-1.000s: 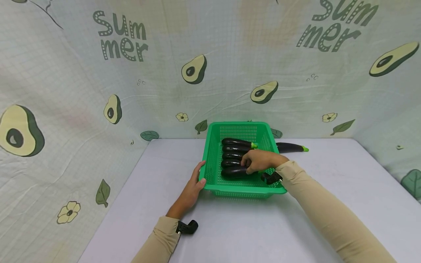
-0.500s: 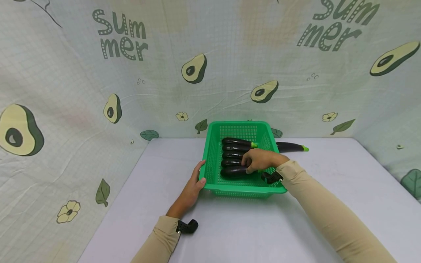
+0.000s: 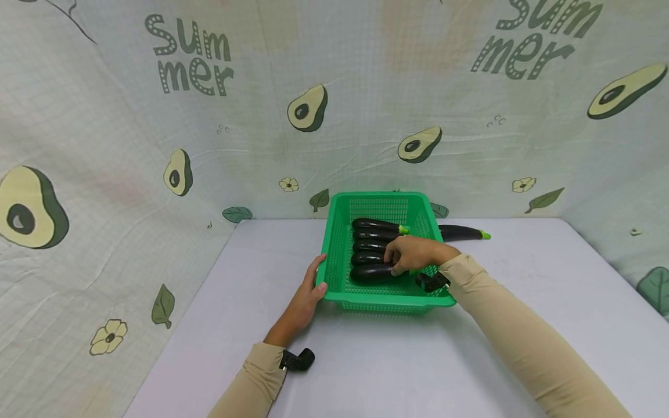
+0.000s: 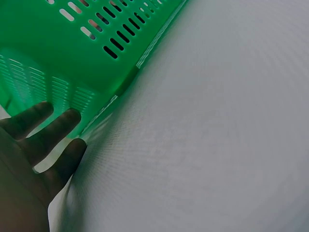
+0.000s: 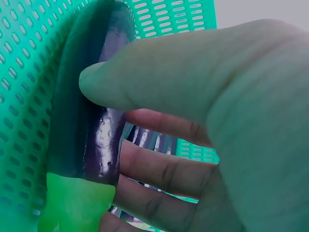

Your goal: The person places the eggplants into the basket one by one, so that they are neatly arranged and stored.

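Observation:
Several dark eggplants lie side by side in a green perforated plastic basket (image 3: 389, 300). My right hand (image 3: 415, 254) reaches in over the basket's right side and holds the nearest eggplant (image 3: 370, 273) close to its stem end. In the right wrist view, the thumb lies across that eggplant (image 5: 102, 145) and the fingers bend along its other side; its green cap (image 5: 79, 200) shows below. My left hand (image 3: 304, 299) rests against the basket's left side, thumb and forefinger at the rim. In the left wrist view, its fairly straight, spread fingers (image 4: 55, 130) touch the outer wall.
One more eggplant (image 3: 462, 233) lies on the white table (image 3: 381, 366) just right of the basket, partly hidden behind its wall. A cloth (image 3: 360, 104) printed with avocados and lettering hangs behind the table and along both sides. Each wrist wears a black camera (image 3: 298, 360).
Almost nothing differs. The nearest eggplant's blunt end has shifted very slightly to the left under my right hand; the left hand stays at the basket.

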Available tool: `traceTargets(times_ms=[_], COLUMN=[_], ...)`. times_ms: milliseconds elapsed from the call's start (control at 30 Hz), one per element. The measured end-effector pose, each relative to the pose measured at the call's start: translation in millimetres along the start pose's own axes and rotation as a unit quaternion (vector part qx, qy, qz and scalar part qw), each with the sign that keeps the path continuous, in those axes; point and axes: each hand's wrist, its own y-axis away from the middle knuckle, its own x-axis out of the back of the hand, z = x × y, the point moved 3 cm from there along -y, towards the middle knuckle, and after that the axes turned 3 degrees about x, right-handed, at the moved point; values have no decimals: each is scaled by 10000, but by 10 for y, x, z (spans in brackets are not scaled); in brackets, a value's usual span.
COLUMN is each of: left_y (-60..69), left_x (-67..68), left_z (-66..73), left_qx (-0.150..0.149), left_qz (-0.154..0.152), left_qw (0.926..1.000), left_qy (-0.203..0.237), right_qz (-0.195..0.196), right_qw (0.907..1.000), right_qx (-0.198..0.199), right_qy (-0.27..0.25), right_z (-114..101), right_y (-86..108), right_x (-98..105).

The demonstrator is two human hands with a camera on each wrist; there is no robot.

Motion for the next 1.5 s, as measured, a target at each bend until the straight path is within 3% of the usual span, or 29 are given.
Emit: traceTargets(times_ms=[500,700,1000,1200,1500], left_y=[-4,1,-5,-3,6], left_x=[-4,-8,-4,-6,-8], left_z=[-11,-8,4,-15,-35], left_qx=[24,18,33,76,113], left_qz=[-17,-54,-91,-69,-89], left_qw=[10000,9998,9997,9999,9998], left_qy=[84,176,202,133,126], right_qz=[68,616,1791,2102,2638], right_qw=[10000,9972,9793,9656,9480], right_qx=[-27,192,221,18,-279], right_qy=[31,-381,-912,-1531,-1757], right_z=[-16,8,248,432,740], right_y=[15,115,413,586,771], right_x=[18,193,497,581,656])
